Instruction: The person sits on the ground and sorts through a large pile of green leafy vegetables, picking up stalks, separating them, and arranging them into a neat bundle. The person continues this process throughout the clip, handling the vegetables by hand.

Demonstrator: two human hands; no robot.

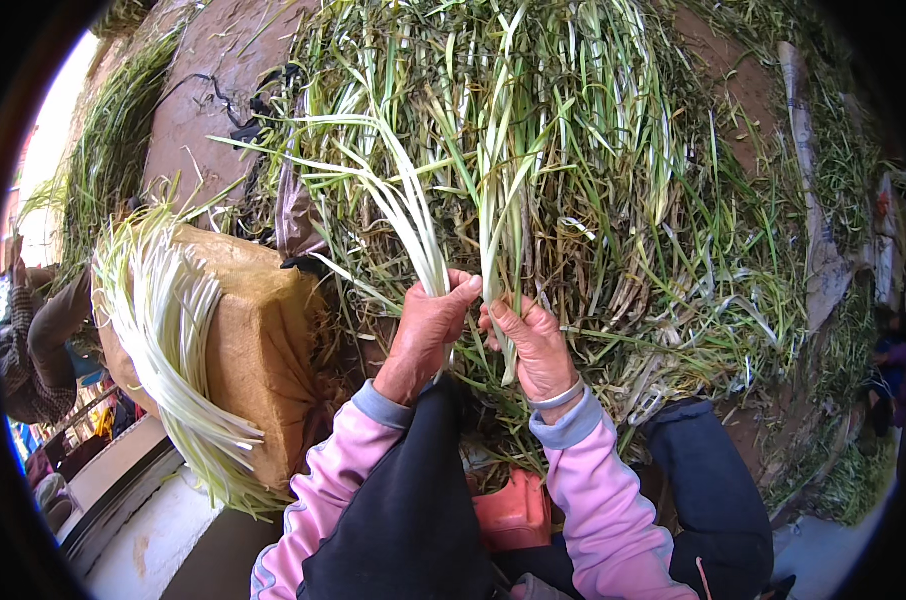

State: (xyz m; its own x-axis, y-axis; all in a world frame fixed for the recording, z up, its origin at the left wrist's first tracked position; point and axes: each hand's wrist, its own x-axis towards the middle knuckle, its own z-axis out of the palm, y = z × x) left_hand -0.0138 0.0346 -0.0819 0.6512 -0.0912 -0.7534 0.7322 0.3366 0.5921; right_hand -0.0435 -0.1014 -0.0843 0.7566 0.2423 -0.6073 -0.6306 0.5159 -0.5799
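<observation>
My left hand (432, 322) grips a small bunch of pale, blanched leafy stalks (415, 217), their tips fanning up and to the left. Close beside it, my right hand (532, 341) is closed on several greener stalks (490, 217) that stand almost upright, their lower ends showing under the fingers. Both hands are above my knees, at the near edge of a broad heap of green and withered stalks (588, 150). On the left, a thick bundle of cleaned white stalks (172, 337) lies draped over a stuffed orange-brown woven sack (262, 300).
A red plastic object (509, 510) is between my legs. Black straps (254, 124) lie on the brown ground beyond the sack. Another pile of greens (115, 150) lies at upper left. A person (44, 352) is at the far left. A whitish sheet (817, 225) runs along the right.
</observation>
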